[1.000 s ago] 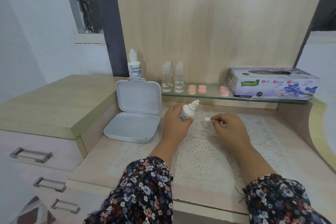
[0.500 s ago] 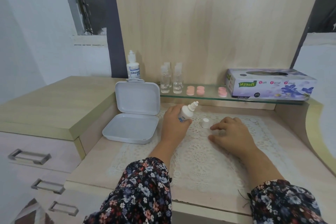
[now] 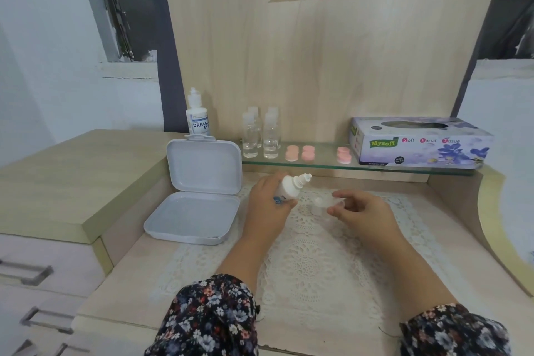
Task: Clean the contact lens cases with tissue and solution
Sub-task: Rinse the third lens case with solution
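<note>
At mid-frame the left hand (image 3: 267,199) grips the bottle (image 3: 289,188), its nozzle tilted toward upper right. Just right of it on the tabletop (image 3: 433,240), the right hand (image 3: 362,212) is nearer the small clear case (image 3: 319,205), fingers loosely curled beside it; whether they touch cannot be told.

head view | faces forward and down | close over desk (image 3: 433,228)

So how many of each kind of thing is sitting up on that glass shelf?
Clear small bottles: 4
Pink round contact lens cases: these look like 6, in stacked pairs
Tissue box: 1
Total: 11

The Dream Eye solution bottle stands at the shelf's left end; whether it stands on the glass is hidden by the open white box.
</note>
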{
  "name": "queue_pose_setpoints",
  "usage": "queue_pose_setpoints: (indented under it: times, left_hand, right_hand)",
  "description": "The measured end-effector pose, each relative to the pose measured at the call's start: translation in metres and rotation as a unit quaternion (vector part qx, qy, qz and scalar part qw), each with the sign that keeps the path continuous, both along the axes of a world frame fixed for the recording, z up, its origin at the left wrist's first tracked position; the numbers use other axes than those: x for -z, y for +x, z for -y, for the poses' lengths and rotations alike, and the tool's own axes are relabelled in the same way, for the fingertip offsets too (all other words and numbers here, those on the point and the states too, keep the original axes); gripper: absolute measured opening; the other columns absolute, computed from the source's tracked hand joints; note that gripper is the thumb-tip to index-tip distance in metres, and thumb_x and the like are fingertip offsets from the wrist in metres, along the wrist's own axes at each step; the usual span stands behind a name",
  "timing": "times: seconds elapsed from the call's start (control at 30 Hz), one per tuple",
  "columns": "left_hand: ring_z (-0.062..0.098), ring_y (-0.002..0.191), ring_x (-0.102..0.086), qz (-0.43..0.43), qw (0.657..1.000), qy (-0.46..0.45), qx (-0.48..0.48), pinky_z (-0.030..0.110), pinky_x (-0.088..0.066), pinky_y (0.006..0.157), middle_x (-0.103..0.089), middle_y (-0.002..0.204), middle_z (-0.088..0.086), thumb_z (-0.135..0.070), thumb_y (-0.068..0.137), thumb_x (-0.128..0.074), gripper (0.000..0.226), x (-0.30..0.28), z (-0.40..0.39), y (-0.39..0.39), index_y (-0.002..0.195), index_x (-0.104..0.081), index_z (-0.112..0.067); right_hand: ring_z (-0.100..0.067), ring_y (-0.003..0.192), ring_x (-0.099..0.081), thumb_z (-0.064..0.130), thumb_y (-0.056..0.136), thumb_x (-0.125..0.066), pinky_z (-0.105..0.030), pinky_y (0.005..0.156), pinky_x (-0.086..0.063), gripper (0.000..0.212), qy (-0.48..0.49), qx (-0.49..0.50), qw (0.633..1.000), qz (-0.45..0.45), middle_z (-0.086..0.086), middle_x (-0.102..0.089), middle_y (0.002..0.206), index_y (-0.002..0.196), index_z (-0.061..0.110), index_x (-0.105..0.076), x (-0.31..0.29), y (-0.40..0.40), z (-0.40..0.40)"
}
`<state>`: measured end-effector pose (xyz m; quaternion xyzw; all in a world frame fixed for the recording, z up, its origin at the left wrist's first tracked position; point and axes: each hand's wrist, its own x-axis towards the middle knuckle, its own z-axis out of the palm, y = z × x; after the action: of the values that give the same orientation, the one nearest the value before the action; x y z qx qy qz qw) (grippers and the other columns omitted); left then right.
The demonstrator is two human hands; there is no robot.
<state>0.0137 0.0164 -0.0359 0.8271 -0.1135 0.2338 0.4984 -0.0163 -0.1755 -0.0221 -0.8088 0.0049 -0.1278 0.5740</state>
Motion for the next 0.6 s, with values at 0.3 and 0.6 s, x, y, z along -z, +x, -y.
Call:
queue_pose_setpoints:
  times: [0.3,0.6]
  left_hand:
    - [0.017,0.105,-0.048,0.067,0.996,0.055,-0.034,0.026,-0.04,0.085,-0.052,0.108,-0.015,-0.001,0.073,-0.069,0.051,0.009,-0.013,0.015,0.114,-0.062,-0.031]
    - [0.014,0.107,-0.043,0.085,0.99,0.104,-0.048,0.032,-0.043,0.088,-0.059,0.115,-0.014,-0.011,0.071,-0.078,0.051,0.008,-0.012,0.012,0.116,-0.065,-0.03]
  right_hand:
    - [-0.001,0.054,-0.055,0.008,0.079,-0.076,-0.015,0.06,-0.047,0.025,0.091,-0.07,0.993,-0.03,0.01,-0.059,0.061,0.101,0.018,-0.071,-0.004,0.001,0.004]
    - [-0.011,0.054,-0.056,0.007,0.081,-0.074,-0.02,0.054,-0.046,0.017,0.115,-0.089,0.989,-0.043,-0.006,-0.067,0.068,0.097,0.011,-0.071,-0.005,-0.001,0.002]
